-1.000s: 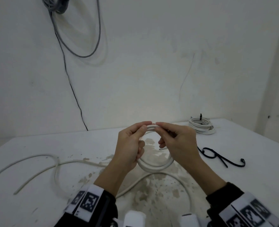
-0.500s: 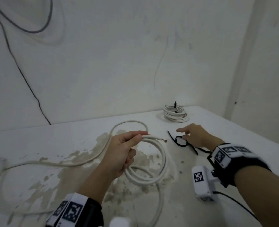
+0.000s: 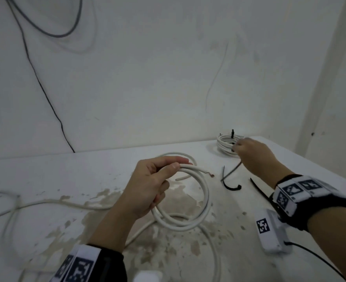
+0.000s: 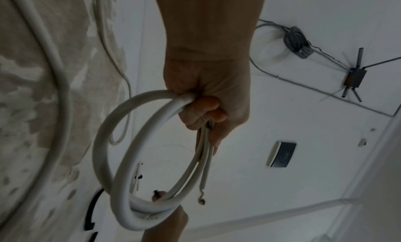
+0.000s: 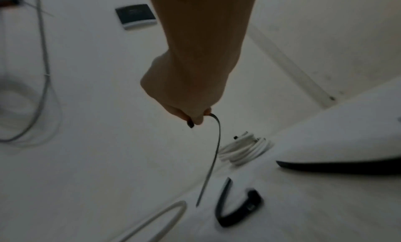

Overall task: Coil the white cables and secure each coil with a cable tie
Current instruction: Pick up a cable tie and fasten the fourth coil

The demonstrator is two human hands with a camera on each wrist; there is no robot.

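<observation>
My left hand (image 3: 153, 180) (image 4: 204, 107) grips a coil of white cable (image 3: 190, 212) (image 4: 121, 185) a little above the table, fingers and thumb curled round its top. The cable's bare end (image 3: 210, 175) sticks out to the right, and the uncoiled rest (image 3: 46, 202) trails left across the table. My right hand (image 3: 251, 154) (image 5: 190, 112) is raised at the back right and pinches the head of a black cable tie (image 3: 232, 172) (image 5: 213, 153), whose strap hangs down toward the table.
A finished white coil (image 3: 227, 145) (image 5: 243, 151) bound with a black tie lies at the back right near the wall. Two more black ties (image 3: 232, 187) (image 3: 259, 189) lie on the stained white table (image 3: 98, 171). Grey wires (image 3: 46, 31) hang on the wall.
My right hand let go of the coil, reached to the black ties on the table, and has now lifted one up. The left hand keeps holding the coil alone.
</observation>
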